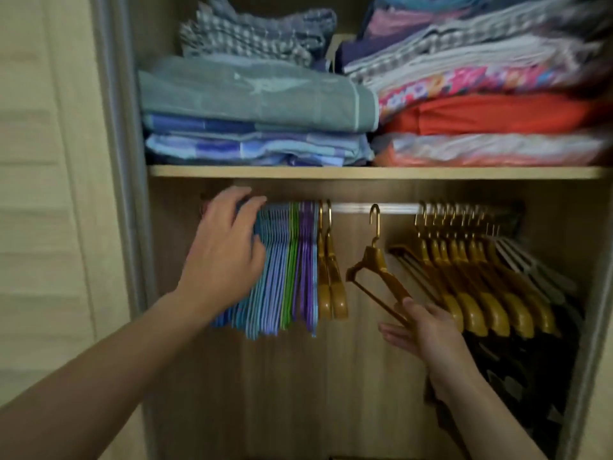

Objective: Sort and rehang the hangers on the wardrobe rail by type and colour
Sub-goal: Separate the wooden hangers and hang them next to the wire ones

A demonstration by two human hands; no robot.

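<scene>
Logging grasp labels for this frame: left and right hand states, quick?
Left hand: open, fingers pressing the blue hangers on the rail.
Right hand: open, fingers touching the lone gold hanger's lower end.

Our left hand [224, 250] is raised, back toward us, fingers spread and lightly bent, fingertips pressing forward; no closed grip. Left forearm runs in from lower left. Our right hand [423, 330] sits lower, palm turned up, fingers straight, thumb raised. Right forearm enters from lower right.
</scene>
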